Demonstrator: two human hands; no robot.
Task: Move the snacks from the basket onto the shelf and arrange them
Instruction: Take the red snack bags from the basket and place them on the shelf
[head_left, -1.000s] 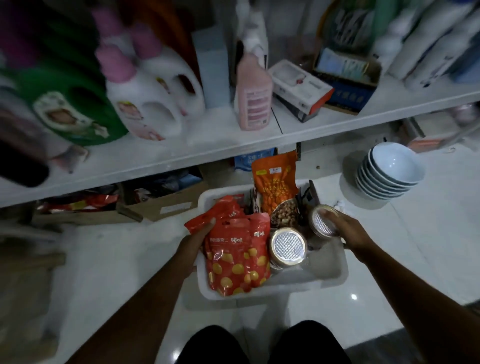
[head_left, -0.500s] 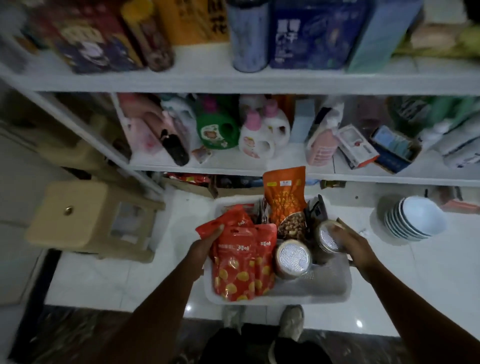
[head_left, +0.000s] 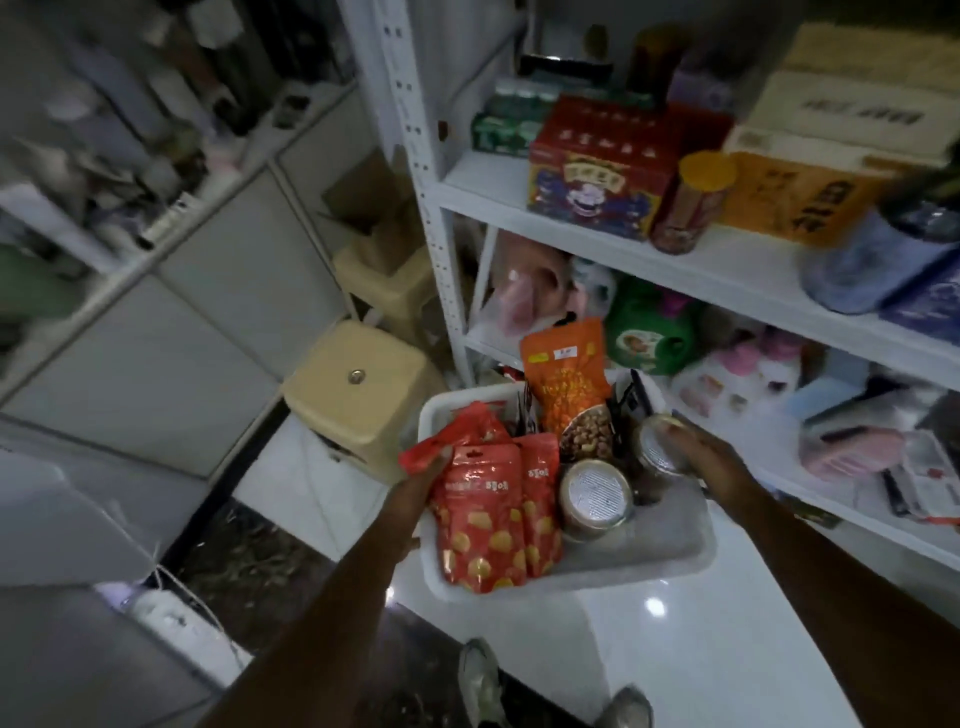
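Note:
A white plastic basket (head_left: 649, 561) hangs in front of me above the floor, carried by both hands. My left hand (head_left: 415, 483) grips its left rim, the thumb pressed on the red snack bags (head_left: 483, 525). My right hand (head_left: 711, 457) holds the right rim, fingers lying over a silver-lidded jar (head_left: 655, 448). A second silver-lidded jar (head_left: 595, 496) stands in the middle. An orange nut bag (head_left: 563, 384) stands upright at the back. The white shelf unit (head_left: 727, 270) rises just beyond the basket to the right.
The upper shelf board carries a red box (head_left: 597, 171), a yellow-lidded canister (head_left: 691, 202) and an orange carton (head_left: 795, 202). A green detergent bottle (head_left: 644, 332) stands on the board below. Beige stools (head_left: 358, 395) stand left of the shelf post. My shoes (head_left: 483, 686) show below.
The basket has come up off the floor in both hands. My view has risen and swung left, so higher shelf boards and the stools now show.

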